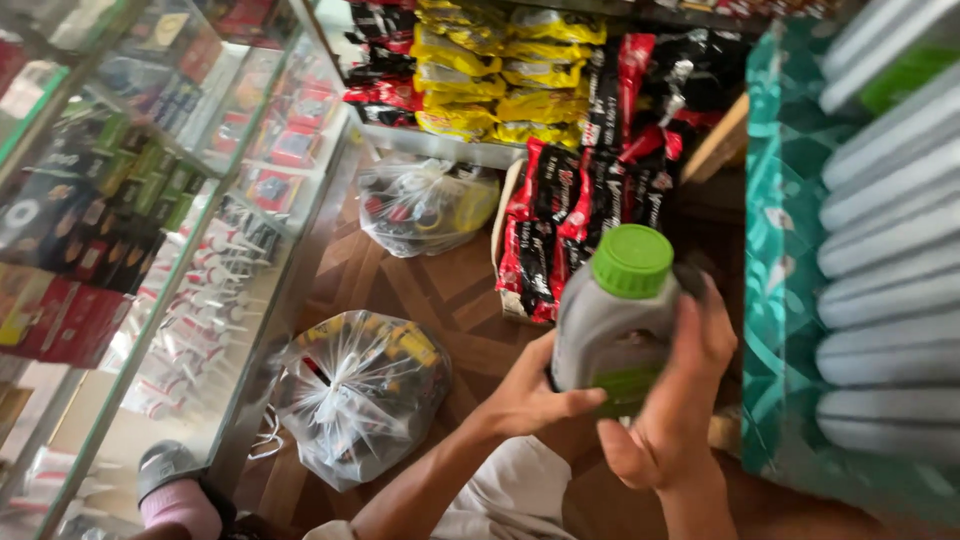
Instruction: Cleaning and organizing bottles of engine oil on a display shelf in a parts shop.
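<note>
Both hands wrap a grey plastic bottle [615,335] with a green screw cap [632,260]: the left hand [525,395] curls its fingers across the front, and the right hand [680,400] clasps the far side, palm upright. Below the fingers lie a wood-patterned floor [440,300] and a tied clear bag of goods [355,395]; left of them stands a glass display case [150,250], beyond them stacked red and black packets [560,220].

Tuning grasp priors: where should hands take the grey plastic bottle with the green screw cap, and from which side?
Probably the body of the grey plastic bottle with the green screw cap, from opposite sides below the shoulder. It stands roughly upright with flat-looking side walls; the left hand and right hand already wrap its lower half this way. The cap is narrower and ribbed, better suited to twisting than carrying.
</note>
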